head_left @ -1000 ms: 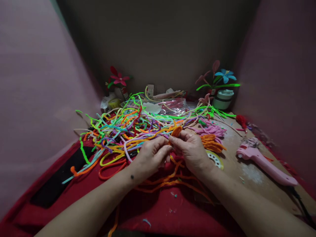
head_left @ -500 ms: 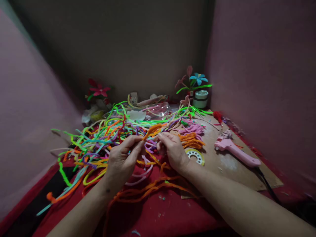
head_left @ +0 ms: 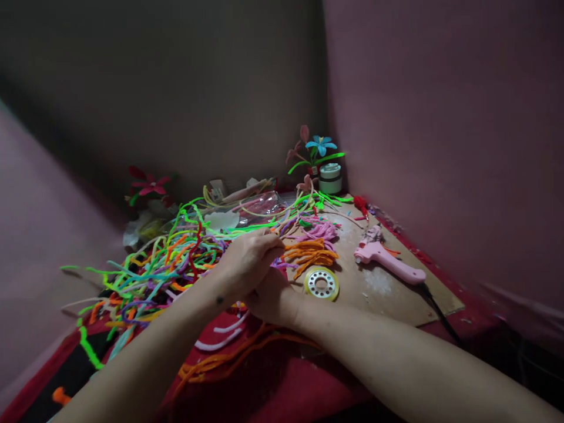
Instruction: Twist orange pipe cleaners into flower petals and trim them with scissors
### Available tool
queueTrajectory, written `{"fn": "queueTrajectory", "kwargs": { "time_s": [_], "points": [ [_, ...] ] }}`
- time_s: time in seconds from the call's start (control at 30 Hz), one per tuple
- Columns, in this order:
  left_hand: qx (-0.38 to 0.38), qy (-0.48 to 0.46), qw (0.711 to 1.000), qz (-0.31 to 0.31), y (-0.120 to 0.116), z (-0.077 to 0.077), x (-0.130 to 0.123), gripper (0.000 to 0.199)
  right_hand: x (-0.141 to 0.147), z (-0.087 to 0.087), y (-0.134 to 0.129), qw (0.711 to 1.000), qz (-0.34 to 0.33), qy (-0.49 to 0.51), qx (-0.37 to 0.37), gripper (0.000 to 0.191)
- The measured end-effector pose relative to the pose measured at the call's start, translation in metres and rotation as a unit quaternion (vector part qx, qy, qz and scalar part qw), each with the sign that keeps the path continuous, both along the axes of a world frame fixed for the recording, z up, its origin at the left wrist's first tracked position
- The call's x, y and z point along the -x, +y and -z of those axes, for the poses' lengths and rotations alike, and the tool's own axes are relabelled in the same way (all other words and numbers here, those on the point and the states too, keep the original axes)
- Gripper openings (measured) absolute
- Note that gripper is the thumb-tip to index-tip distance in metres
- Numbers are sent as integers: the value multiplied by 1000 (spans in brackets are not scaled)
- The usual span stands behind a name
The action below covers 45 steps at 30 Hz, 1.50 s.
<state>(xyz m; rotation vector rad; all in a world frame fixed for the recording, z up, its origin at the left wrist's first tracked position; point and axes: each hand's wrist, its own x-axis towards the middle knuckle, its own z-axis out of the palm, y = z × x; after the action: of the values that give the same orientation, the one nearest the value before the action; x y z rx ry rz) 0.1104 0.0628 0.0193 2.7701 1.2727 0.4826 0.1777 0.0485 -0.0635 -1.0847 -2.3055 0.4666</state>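
My left hand (head_left: 247, 257) is stretched across to the right, its fingers pinched together at the left end of a bundle of folded orange pipe cleaners (head_left: 312, 254). An orange strand runs out from its fingertips. Crossing beneath it is my right hand (head_left: 274, 295), with its fingers hidden behind the left hand and wrist. Just right of the hands lies a roll of yellow tape (head_left: 322, 284) on a white spool. Long orange pipe cleaners (head_left: 233, 359) lie on the red cloth below the hands.
A tangled heap of coloured pipe cleaners (head_left: 154, 267) spreads at the left. A pink glue gun (head_left: 390, 261) with a black cord rests on the brown board (head_left: 388, 305). Behind stand a white jar (head_left: 330, 178), a blue pipe-cleaner flower (head_left: 321, 145) and a red one (head_left: 151, 185).
My left hand has moved right, over my right hand, bringing the folded orange pipe cleaner to the orange bundle. The hands are now crossed, and the view has turned right.
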Motion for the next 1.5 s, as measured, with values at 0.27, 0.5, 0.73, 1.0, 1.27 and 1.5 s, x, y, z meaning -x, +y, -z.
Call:
{"fn": "queueTrajectory", "kwargs": {
  "time_s": [0.27, 0.5, 0.73, 1.0, 1.27, 1.5],
  "points": [
    [62, 70, 996, -12, 23, 14, -22, 19, 2, 6, 0, 1000, -16, -6, -3, 40],
    [1, -43, 999, -5, 14, 7, -10, 20, -1, 6, 3, 1000, -12, 21, -16, 36],
    [48, -108, 989, -83, -30, -15, 48, 21, -8, 6, 8, 946, -3, 291, 140, 20],
    [251, 33, 966, -48, -62, 0, 105, 21, -8, 4, 9, 894, 8, 378, 240, 23],
    [249, 86, 964, -39, -85, 41, 93, 13, -10, -4, 4, 890, 35, 374, 260, 21],
    [253, 16, 966, -58, -80, 39, 100, 14, -10, -3, 2, 882, 37, 379, 278, 20]
  ]
}}
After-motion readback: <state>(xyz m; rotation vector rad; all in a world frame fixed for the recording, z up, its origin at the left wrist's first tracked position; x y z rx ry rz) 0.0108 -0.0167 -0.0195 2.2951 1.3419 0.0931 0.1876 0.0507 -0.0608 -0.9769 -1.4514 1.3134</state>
